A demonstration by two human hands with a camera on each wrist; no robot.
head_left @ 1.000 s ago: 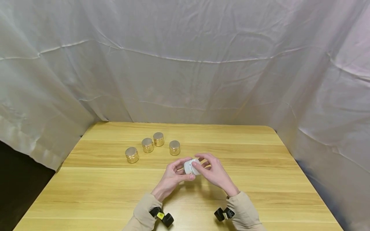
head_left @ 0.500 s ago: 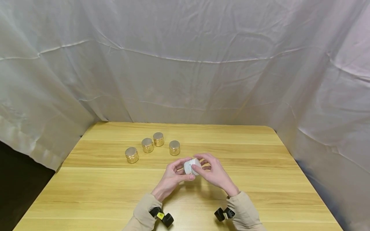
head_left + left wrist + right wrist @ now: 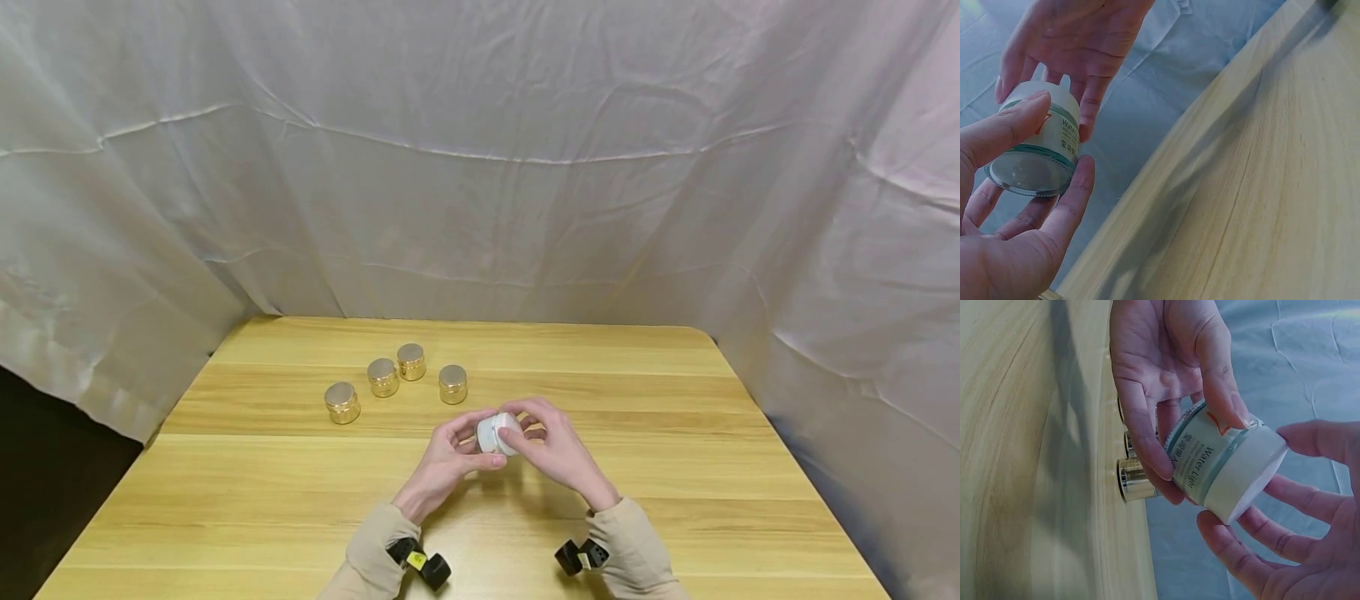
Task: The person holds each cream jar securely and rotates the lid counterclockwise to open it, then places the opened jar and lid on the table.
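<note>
In the head view a small cream jar point(image 3: 487, 436) with a white lid point(image 3: 510, 423) is held above the table, tilted so the lid faces right. My left hand point(image 3: 444, 457) grips the glass body between thumb and fingers. Around the lid's rim, the thumb and fingertips of my right hand point(image 3: 558, 447) pinch. Printed lettering reading "Water Light" shows on the jar body point(image 3: 1194, 453) in the right wrist view, with the lid point(image 3: 1247, 475) seated on it. From the left wrist view the clear glass base point(image 3: 1032, 172) faces the camera.
Several gold-lidded jars stand upright at the back left of the wooden table point(image 3: 675, 467): one leftmost jar point(image 3: 342, 403), a pair with one jar point(image 3: 383, 377) in front of another jar point(image 3: 412, 362), and a separate jar point(image 3: 453, 384). A grey curtain point(image 3: 480, 208) hangs behind.
The right hand's thumb and fingertips have shifted slightly around the lid. The left hand and the jar stay nearly in place, and the gold jars have not moved.
</note>
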